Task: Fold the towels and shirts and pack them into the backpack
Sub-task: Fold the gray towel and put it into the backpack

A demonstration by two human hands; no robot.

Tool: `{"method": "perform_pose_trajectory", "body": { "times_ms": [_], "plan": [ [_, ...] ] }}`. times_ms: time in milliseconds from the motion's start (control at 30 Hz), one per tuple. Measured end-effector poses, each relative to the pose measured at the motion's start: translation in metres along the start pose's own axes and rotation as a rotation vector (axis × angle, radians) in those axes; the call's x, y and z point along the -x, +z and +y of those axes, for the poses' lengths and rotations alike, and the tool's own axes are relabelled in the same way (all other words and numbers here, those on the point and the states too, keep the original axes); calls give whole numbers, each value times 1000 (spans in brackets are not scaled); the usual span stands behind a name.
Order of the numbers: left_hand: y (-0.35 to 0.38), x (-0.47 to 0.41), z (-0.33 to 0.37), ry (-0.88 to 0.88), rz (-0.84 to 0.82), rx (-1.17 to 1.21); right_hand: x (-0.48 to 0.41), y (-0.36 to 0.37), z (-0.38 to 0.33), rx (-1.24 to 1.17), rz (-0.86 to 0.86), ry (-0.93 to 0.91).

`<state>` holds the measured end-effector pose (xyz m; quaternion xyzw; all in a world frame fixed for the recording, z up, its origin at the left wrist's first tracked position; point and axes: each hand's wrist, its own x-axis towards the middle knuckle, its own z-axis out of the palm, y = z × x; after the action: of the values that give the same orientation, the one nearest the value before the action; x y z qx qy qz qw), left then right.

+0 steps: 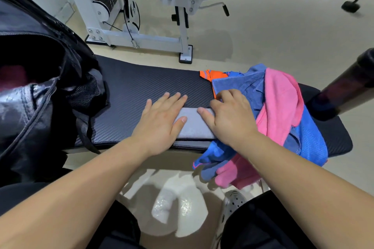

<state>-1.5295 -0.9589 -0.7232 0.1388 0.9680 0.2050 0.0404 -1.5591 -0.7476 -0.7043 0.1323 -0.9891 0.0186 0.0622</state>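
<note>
Pressing down on the folded grey towel (pixel 194 127) at centre frame with left hand (pixel 162 119) and right hand (pixel 228 117), fingers flat, clasping nothing; lying on the black bench (pixel 141 83) between the gaping backpack (pixel 40 87) at frame left and the clothes pile (pixel 283 107) at frame right

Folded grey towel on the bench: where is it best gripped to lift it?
Likely the near long edge of the flat grey folded towel, coming from the person's side: it lies close to the rim of the black padded bench, leaving room to slip underneath.
</note>
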Motion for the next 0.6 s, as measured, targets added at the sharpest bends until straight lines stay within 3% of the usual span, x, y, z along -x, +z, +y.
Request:
{"method": "perform_pose_trajectory", "body": {
  "times_ms": [167, 367, 600],
  "plan": [
    [-7, 2, 3, 6, -14, -44, 14, -10, 3, -149, -25, -72],
    [-32, 11, 13, 45, 22, 119, 24, -38, -1, -479, -98, 3],
    [-74, 16, 15, -12, -60, 635, 2, -73, -20, -931, -119, 34]
  ]
}}
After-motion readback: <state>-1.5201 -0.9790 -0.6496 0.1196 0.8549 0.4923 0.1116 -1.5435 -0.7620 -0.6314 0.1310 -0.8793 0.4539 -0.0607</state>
